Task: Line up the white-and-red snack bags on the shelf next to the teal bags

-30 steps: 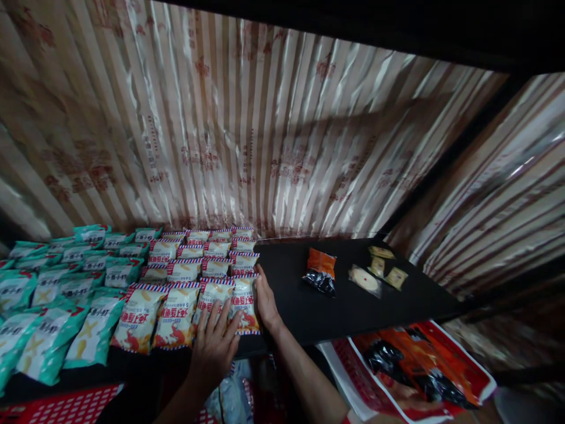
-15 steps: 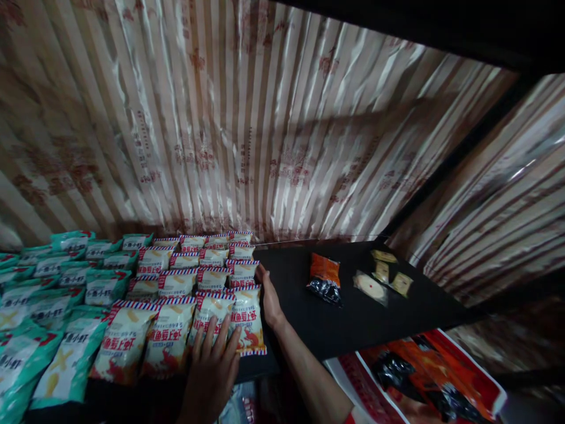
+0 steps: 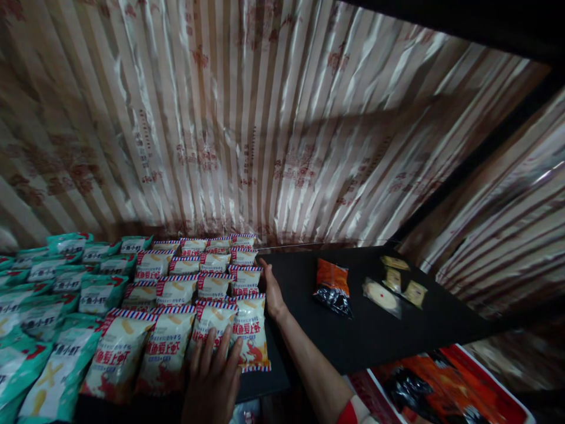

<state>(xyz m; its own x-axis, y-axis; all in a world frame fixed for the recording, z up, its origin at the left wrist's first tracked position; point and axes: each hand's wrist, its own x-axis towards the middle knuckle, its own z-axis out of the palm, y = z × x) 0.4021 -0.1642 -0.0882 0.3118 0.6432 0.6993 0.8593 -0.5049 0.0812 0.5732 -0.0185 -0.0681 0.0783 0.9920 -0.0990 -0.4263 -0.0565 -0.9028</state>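
Observation:
Rows of cream snack packets with red-and-blue striped tops point(image 3: 207, 288) lie flat on a black shelf point(image 3: 397, 335). My left hand point(image 3: 214, 377) rests palm down, fingers spread, on the front packets of that block. My right hand point(image 3: 271, 288) stands on its edge against the block's right side, fingers straight and held together, pressed to the packets point(image 3: 247, 277). Neither hand holds anything.
Green snack packets point(image 3: 53, 300) fill the shelf's left part. Farther right lie an orange-and-black packet point(image 3: 332, 286) and a few small clear-wrapped items point(image 3: 392, 288). A striped shiny sheet point(image 3: 247, 118) backs the shelf. Below at right, a red bag point(image 3: 445, 388).
The view has shifted, so the packets sit lower and nearer in frame. My right hand has slid farther back along the block's right side. My left hand stays on the front packets.

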